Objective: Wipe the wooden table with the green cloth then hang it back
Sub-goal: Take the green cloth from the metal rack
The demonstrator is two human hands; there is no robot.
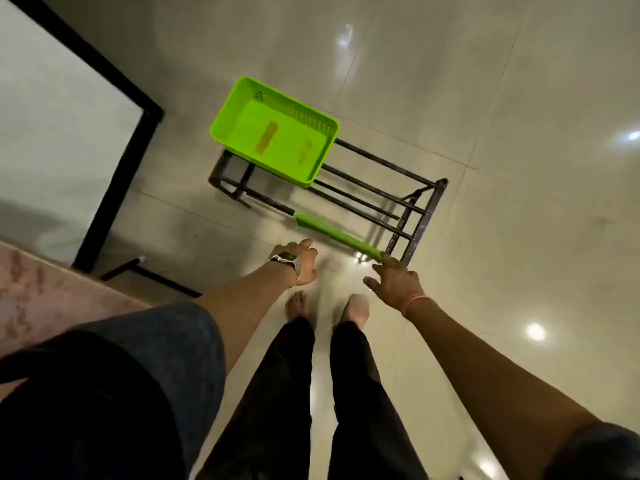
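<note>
Landmark: the dark metal rack (408,216) standing on the floor ahead of your feet.
Green cloth (337,234): draped over the rack's nearest rail, toward its right end.
Right hand (394,284): at the cloth's near-right end, fingertips touching it; whether they pinch the cloth or only rest on it, you cannot tell.
Left hand (299,263): just short of the rack's near rail, close to the cloth's left end, fingers loosely curled, holding nothing.
Green basket (273,131): sits on the rack's far-left part, tilted in this view, with two paper-like scraps inside.
Progress: the cloth lies on the rail either way. You judge it is either just being taken up or just hung back; this view alone does not settle which.
Wooden table: none clearly seen; a black-framed panel (117,126) stands left of the rack.
Floor (519,98): pale glossy tiles around the rack, ceiling lights reflected.
Rug (45,299): pinkish, near-left of the rack.
</note>
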